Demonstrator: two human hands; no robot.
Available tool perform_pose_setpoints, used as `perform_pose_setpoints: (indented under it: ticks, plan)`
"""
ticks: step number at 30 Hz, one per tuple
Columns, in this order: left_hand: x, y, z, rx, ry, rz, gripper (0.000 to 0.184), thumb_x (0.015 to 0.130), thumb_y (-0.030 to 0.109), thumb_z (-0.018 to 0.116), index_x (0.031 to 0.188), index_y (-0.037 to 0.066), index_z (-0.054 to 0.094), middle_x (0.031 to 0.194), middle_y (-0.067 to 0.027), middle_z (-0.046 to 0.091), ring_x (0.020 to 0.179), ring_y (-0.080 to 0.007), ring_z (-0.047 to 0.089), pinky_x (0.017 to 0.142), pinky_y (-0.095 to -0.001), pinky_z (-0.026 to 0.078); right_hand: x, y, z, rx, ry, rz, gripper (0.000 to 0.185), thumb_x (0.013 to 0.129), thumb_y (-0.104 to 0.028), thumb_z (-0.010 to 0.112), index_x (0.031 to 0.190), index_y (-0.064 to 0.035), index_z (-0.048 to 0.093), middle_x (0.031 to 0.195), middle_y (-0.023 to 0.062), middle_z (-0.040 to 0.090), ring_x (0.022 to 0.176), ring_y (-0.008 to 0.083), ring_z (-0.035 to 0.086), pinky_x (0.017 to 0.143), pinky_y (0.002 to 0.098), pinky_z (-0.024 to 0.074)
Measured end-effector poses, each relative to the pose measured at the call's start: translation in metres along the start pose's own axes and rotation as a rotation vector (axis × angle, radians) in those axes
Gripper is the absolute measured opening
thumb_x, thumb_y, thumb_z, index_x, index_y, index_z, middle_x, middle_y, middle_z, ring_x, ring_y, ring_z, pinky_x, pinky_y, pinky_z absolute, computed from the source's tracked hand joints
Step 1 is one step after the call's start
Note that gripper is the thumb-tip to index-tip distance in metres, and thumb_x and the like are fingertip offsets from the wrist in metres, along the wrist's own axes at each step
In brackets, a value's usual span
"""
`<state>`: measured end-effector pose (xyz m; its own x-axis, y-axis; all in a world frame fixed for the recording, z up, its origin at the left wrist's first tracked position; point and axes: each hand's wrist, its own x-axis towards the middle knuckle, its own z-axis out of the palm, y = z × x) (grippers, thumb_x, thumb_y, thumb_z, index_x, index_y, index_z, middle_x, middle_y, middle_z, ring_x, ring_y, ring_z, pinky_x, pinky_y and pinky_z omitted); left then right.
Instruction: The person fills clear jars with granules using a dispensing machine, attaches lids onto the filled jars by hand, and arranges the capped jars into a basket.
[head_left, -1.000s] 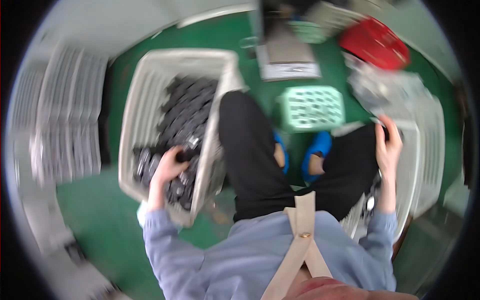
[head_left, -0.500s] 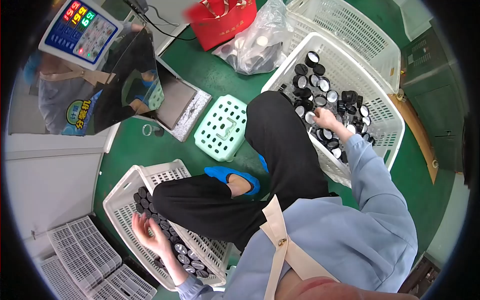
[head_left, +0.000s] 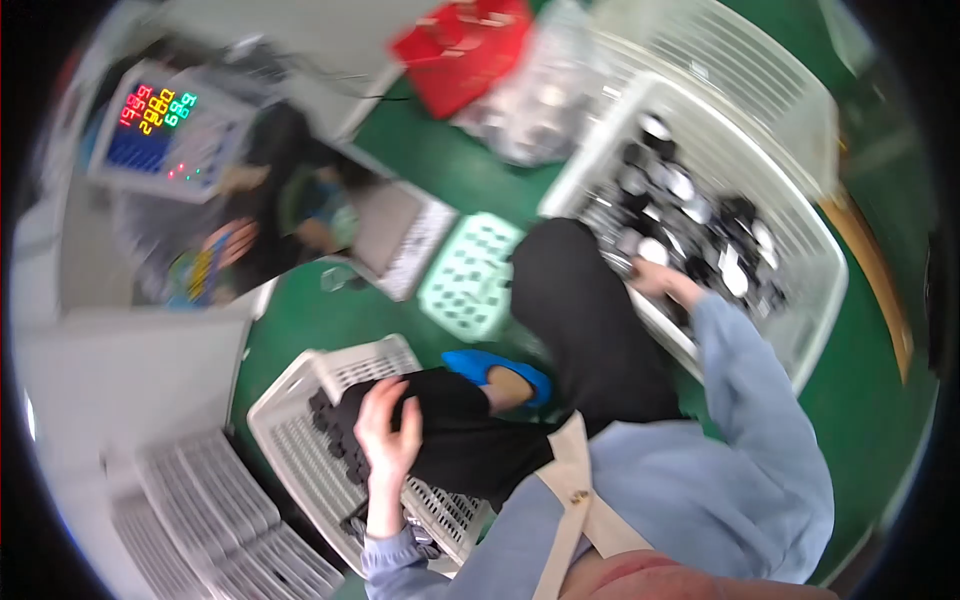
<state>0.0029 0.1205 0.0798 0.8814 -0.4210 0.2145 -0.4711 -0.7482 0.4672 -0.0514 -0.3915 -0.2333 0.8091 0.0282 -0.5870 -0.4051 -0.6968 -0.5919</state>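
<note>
Left hand (head_left: 388,428): raised at the left knee, in front of the left crate (head_left: 300,435) as seen from above; fingers spread, thumb apart, nothing visible in the grasp. Right hand (head_left: 655,280): lowered at the near side of the right crate (head_left: 735,175), beside the right knee; a shiny item (head_left: 618,264) lies at the fingertips. Motion blur conceals whether the fingers pinch it.

Contents, right crate: round containers (head_left: 733,275), black, clear and white, loosely heaped at mixed angles. Contents, left crate: dark round pieces (head_left: 340,440), packed close together and partly hidden by the left forearm and leg.

Surroundings: a pale green stool (head_left: 470,275) with a perforated top stands on the green floor (head_left: 390,145) ahead of the knees. Beside it is a flat platform (head_left: 388,225), near a panel with a lit display (head_left: 160,110); its digits are blurred. A red bag (head_left: 465,60) and a filled plastic bag (head_left: 540,110) sit beyond, near the right crate.
</note>
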Motion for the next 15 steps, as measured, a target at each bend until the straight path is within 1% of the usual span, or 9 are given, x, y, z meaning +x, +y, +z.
perform_pose_setpoints:
  ticks: [1, 2, 4, 5, 7, 8, 10, 13, 15]
  plan:
    - [0.0, 0.002, 0.0, -0.034, -0.002, -0.005, 0.025, 0.083, 0.001, 0.075, 0.107, 0.001, 0.071, 0.113, -0.0172, 0.072, 0.104, -0.0346, 0.072, 0.093, -0.0409, 0.057, 0.018, 0.023, 0.009, 0.091, -0.004, 0.04, 0.049, 0.082, -0.034, 0.072, 0.112, 0.0041, 0.068, 0.087, 0.0173, 0.073, 0.077, 0.0254, 0.069, 0.068, 0.0437, 0.0549]
    - [0.005, 0.002, 0.003, -0.069, -0.001, -0.004, 0.025, 0.083, 0.002, 0.075, 0.107, 0.001, 0.071, 0.112, -0.0168, 0.072, 0.103, -0.034, 0.072, 0.092, -0.0402, 0.058, 0.016, 0.01, -0.004, 0.138, -0.085, 0.169, 0.049, 0.078, -0.033, 0.075, 0.114, -0.0001, 0.068, 0.089, 0.0126, 0.071, 0.083, 0.0207, 0.067, 0.073, 0.0403, 0.0544]
    - [0.004, -0.002, 0.013, -0.128, 0.019, 0.021, 0.025, 0.083, 0.003, 0.076, 0.108, 0.001, 0.071, 0.112, -0.0171, 0.072, 0.1, -0.0341, 0.073, 0.088, -0.0398, 0.06, 0.014, 0.032, 0.002, 0.213, 0.011, 0.139, 0.056, 0.075, -0.022, 0.081, 0.123, -0.0019, 0.062, 0.108, 0.0109, 0.069, 0.102, 0.0232, 0.065, 0.088, 0.0368, 0.0537]
    - [0.007, -0.001, 0.017, -0.155, 0.018, 0.028, 0.025, 0.084, 0.004, 0.075, 0.108, 0.001, 0.071, 0.113, -0.0169, 0.072, 0.1, -0.0342, 0.073, 0.087, -0.0399, 0.06, 0.024, 0.063, 0.017, 0.311, 0.018, 0.03, 0.061, 0.078, -0.02, 0.078, 0.132, -0.001, 0.056, 0.115, 0.0128, 0.068, 0.108, 0.023, 0.064, 0.095, 0.0367, 0.0518]
    - [0.009, 0.001, 0.025, -0.213, -0.019, 0.05, 0.024, 0.085, 0.005, 0.075, 0.108, 0.001, 0.07, 0.114, -0.0162, 0.071, 0.1, -0.0344, 0.073, 0.085, -0.0404, 0.06, 0.03, 0.083, 0.03, 0.275, -0.014, 0.008, 0.063, 0.084, -0.018, 0.072, 0.14, -0.0004, 0.052, 0.119, 0.014, 0.068, 0.112, 0.0236, 0.063, 0.098, 0.0376, 0.0499]
    - [0.013, 0.005, 0.027, -0.217, -0.023, 0.075, 0.023, 0.086, 0.005, 0.075, 0.108, 0.001, 0.07, 0.113, -0.0155, 0.071, 0.1, -0.0342, 0.072, 0.085, -0.0405, 0.06, 0.017, 0.065, 0.02, 0.286, -0.051, 0.081, 0.063, 0.085, -0.02, 0.074, 0.14, -0.0001, 0.052, 0.121, 0.0141, 0.067, 0.111, 0.0241, 0.064, 0.099, 0.0371, 0.0492]
    - [0.015, 0.008, 0.034, -0.251, -0.059, 0.088, 0.028, 0.084, 0.002, 0.074, 0.111, 0.001, 0.069, 0.114, -0.0168, 0.071, 0.102, -0.0349, 0.072, 0.087, -0.04, 0.06, 0.005, 0.048, 0.013, 0.404, -0.073, 0.12, 0.062, 0.085, -0.025, 0.076, 0.138, -0.001, 0.053, 0.121, 0.0127, 0.066, 0.109, 0.0245, 0.063, 0.098, 0.0375, 0.049]
    - [0.022, 0.012, 0.042, -0.264, -0.062, 0.141, 0.029, 0.083, 0.004, 0.074, 0.111, 0.002, 0.07, 0.112, -0.0154, 0.071, 0.101, -0.0342, 0.072, 0.085, -0.0395, 0.059, 0.001, 0.055, 0.008, 0.596, -0.178, 0.192, 0.054, 0.089, -0.031, 0.076, 0.13, -0.0039, 0.055, 0.112, 0.0057, 0.064, 0.099, 0.017, 0.06, 0.086, 0.0302, 0.0489]
    - [0.025, 0.015, 0.046, -0.286, -0.06, 0.148, 0.028, 0.083, 0.005, 0.074, 0.11, 0.001, 0.07, 0.11, -0.0153, 0.072, 0.1, -0.0345, 0.072, 0.086, -0.0394, 0.059, -0.017, 0.042, 0.001, 0.798, -0.198, 0.216, 0.051, 0.092, -0.034, 0.074, 0.129, -0.0044, 0.056, 0.11, 0.0047, 0.063, 0.096, 0.0147, 0.06, 0.084, 0.0288, 0.0486]
